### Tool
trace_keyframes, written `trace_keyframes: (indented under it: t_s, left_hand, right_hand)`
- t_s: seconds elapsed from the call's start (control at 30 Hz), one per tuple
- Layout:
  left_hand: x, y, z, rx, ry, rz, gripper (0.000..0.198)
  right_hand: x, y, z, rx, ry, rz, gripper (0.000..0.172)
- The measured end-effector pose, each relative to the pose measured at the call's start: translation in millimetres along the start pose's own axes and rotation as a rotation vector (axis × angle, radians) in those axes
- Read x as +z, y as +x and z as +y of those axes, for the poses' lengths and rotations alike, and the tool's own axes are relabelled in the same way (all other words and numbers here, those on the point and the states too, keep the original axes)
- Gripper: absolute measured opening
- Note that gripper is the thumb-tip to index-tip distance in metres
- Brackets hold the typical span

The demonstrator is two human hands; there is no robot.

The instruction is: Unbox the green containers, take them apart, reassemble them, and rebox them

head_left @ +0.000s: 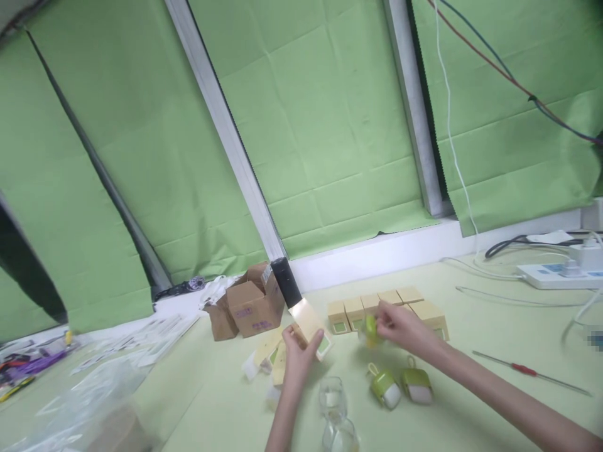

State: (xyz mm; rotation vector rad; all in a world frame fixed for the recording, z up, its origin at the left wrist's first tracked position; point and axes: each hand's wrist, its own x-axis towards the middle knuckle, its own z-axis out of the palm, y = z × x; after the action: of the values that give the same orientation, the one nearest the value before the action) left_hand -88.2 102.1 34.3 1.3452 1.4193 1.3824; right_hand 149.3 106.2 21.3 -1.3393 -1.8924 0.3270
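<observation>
Two hands in frame, both loaded. Left hand [296, 358] clamps a small cream cardboard box with a green label [315, 329]. Its fingers wrap round the lower end, and the box is tilted and lifted off the pale green table [471, 326]. Right hand [400, 328] pinches a small lime-green rounded gadget [370, 329] in its fingertips, just right of the held box and above the tabletop. Gadget is blurred, detail unreadable.

Behind the right hand, a row of matching cream boxes [358, 309] stands side by side on the table. Nearer the camera, two green-and-white gadgets with loops [385, 386] lie next to each other, clear of both hands. Clear plastic shells [332, 397] sit just right of the left forearm.

Brown cardboard cartons [249, 307] are left of the row, with a black cylinder [286, 282] right beside them. Thin red-handled screwdriver [525, 370] lies well to the right, past the right forearm. White power strip [556, 276] is far right, near the wall. Crumpled clear plastic bag [80, 402] is bottom left.
</observation>
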Motion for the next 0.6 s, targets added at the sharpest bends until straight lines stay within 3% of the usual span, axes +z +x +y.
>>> trace_keyframes:
  t_s: [0.13, 0.2, 0.27, 0.33, 0.4, 0.5, 0.6]
  left_hand:
    - [9.9, -8, 5, -0.147, -0.199, -0.102, 0.047]
    - [15.7, -16, 11, -0.188, -0.284, -0.166, 0.040]
    - [20.3, -22, 17, -0.243, -0.397, -0.194, 0.034]
    - [23.9, -27, 22, -0.324, -0.522, -0.216, 0.030]
    - [26.5, -30, 26, -0.437, -0.643, -0.261, 0.026]
    - [28.0, -32, 31, -0.560, -0.781, -0.327, 0.019]
    - [25.9, -30, 34, -0.542, -0.842, -0.345, 0.015]
  right_hand:
    - [11, -11, -7, -0.064, -0.116, -0.079, 0.013]
    - [13, -15, -18, -0.130, -0.140, -0.069, 0.023]
    - [15, -17, -31, -0.321, -0.183, -0.063, 0.047]
    - [16, -19, -42, -0.555, -0.267, -0.026, 0.058]
    - [15, -20, -50, -0.719, -0.359, 0.057, 0.055]
    - [9, -22, -54, -0.811, -0.426, 0.163, 0.042]
    - [4, -25, -52, -0.895, -0.480, 0.213, 0.033]
